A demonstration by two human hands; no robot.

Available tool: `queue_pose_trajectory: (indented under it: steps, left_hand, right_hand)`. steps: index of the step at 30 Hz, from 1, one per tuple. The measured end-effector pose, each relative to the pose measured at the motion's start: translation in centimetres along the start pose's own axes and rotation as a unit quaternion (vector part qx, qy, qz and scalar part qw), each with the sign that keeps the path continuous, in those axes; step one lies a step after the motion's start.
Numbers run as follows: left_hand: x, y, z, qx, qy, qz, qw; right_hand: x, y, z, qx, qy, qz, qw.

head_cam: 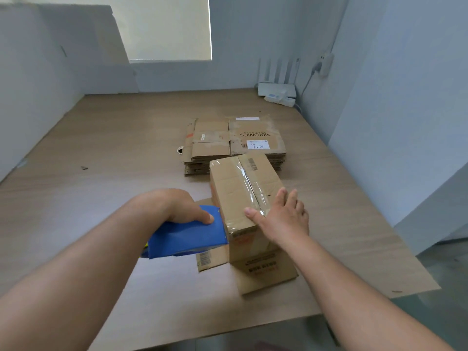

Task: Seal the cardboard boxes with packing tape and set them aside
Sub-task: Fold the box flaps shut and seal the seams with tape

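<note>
The box [243, 188] stands on the surface [101, 173] straight ahead, its taped seam running away from the person, with the right hand [281, 219] lying flat, fingers straight, on its near top and the left hand [187, 211] gripping the tape dispenser [187, 236] at its near left edge.

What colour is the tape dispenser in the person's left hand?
The tape dispenser is blue, seen in the head view.
</note>
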State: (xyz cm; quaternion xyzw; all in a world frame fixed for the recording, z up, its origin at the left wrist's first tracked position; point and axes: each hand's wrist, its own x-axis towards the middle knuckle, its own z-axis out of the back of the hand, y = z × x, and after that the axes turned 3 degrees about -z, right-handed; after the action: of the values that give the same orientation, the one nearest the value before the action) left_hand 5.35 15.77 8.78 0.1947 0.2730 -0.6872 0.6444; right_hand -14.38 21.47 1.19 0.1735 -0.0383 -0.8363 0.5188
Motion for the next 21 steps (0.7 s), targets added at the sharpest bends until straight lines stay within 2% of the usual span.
queue_pose_trajectory:
  steps: [3,6,7,10,13,16,21]
  left_hand:
    - [0.1,-1.9,0.4,0.078,-0.03,0.005,0.996]
    - [0.4,-0.5,-2.4,0.307,-0.035,0.058,0.949]
    - [0.8,0.9,-3.5,0.328,-0.03,0.08,0.941]
    - [1.6,4.5,-5.5,0.195,-0.097,0.088,0.972]
    - [2.6,5.5,-7.1,0.128,-0.178,0.083,0.972]
    - [4.1,6.2,-9.4,0.079,-0.19,0.084,0.975]
    - [6.0,8.0,-13.6,0.069,-0.189,0.081,0.976]
  right_hand:
    - [-0.1,0.2,0.3,0.004,0.004,0.0,1.0]
    - [-0.2,0.0,0.3,0.01,0.006,-0.004,1.0]
    - [-0.1,0.0,0.3,0.008,0.002,-0.003,1.0]
    - [0.1,0.0,0.1,0.004,-0.004,0.005,1.0]
    - [-0.1,0.1,0.1,-0.002,-0.014,0.001,1.0]
    - [-0.1,0.4,0.1,-0.008,-0.014,-0.003,1.0]
    - [-0.4,0.7,0.1,0.002,-0.002,0.007,1.0]
